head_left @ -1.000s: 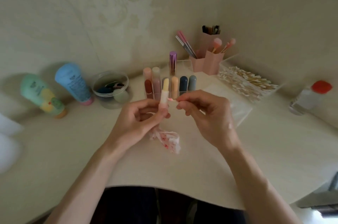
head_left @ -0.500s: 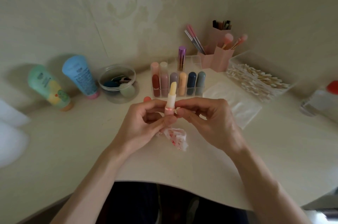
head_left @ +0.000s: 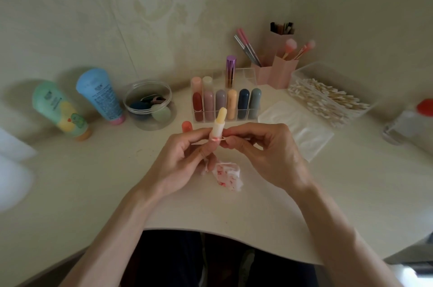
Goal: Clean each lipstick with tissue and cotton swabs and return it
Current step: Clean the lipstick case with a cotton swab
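1. At the left of the frame, a green tube (head_left: 59,111) and a blue tube (head_left: 100,97) stand cap-down, leaning against the wall.
2. Just right of them is a round clear tub (head_left: 150,104) holding small dark and pale items.
3. A red-orange cap (head_left: 187,126) stands on the table (head_left: 93,181), just behind the left hand's fingers.
4. The left hand (head_left: 178,160), at mid-frame, has its fingers curled round the lower part of an uncapped lipstick (head_left: 219,122) and holds it upright above the table, the pale yellow stick bared.
5. Below the hands a crumpled tissue (head_left: 228,175), stained red, lies on the table.
6. Behind the lipstick stands a clear organizer (head_left: 225,104) with capped lipsticks in its slots.
7. The right hand (head_left: 264,153) pinches a cotton swab (head_left: 236,139) between thumb and fingertips; the swab lies crosswise against the lipstick's tube, where a red smear shows.
8. Toward the right are a flat clear packet (head_left: 297,127), pink brush holders (head_left: 278,71), a box of cotton swabs (head_left: 328,97) and a red-capped bottle (head_left: 412,122).
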Tool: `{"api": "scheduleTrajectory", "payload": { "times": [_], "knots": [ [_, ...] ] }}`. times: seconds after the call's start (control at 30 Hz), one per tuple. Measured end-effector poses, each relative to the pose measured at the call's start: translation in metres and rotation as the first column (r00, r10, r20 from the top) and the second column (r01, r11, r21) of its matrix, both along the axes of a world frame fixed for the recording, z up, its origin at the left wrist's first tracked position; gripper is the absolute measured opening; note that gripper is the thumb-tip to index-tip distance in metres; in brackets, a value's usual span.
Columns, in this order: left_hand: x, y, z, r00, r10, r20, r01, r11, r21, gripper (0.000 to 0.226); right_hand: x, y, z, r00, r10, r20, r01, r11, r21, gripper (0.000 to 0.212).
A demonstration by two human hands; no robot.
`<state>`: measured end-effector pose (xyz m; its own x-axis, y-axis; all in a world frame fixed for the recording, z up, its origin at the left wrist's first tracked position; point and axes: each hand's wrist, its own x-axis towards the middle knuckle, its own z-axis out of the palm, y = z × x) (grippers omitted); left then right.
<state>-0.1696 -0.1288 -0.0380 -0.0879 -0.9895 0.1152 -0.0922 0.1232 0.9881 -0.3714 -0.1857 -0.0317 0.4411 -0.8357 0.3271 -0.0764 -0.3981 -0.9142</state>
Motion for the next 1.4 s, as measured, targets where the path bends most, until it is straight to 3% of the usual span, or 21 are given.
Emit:
{"api": "scheduleTrajectory", "payload": {
  "times": [0.33,0.57,0.8,1.03,1.4],
  "knots": [
    [-0.0024,0.0009,0.0024,1.000,-0.001,-0.023,0.000,1.000,-0.020,0.027,0.0052,0.0023,-0.0036,0.999,-0.008,-0.041,0.006,0.999,-0.054,0.014],
    [-0.0008,-0.0013,0.0016,0.992,0.076,-0.103,-0.077,0.997,-0.013,0.024,0.0072,0.0037,-0.0039,0.999,-0.001,-0.044,0.001,1.000,-0.019,0.011],
    [-0.0033,-0.0003,0.0037,0.988,0.051,-0.146,-0.053,0.999,-0.007,0.023,0.0074,0.0015,-0.0052,0.999,0.002,-0.034,-0.001,0.999,0.047,0.008],
    [-0.0001,0.0014,0.0014,0.991,0.090,-0.102,-0.092,0.996,-0.013,0.022,0.0058,0.0022,-0.0069,0.998,0.015,-0.065,-0.012,0.999,0.052,0.012],
    [-0.0008,-0.0031,0.0012,0.977,0.199,-0.073,-0.206,0.973,-0.106,0.027,0.0092,0.0044,-0.0076,1.000,-0.014,0.025,0.014,1.000,0.025,0.014]
  ]
}}
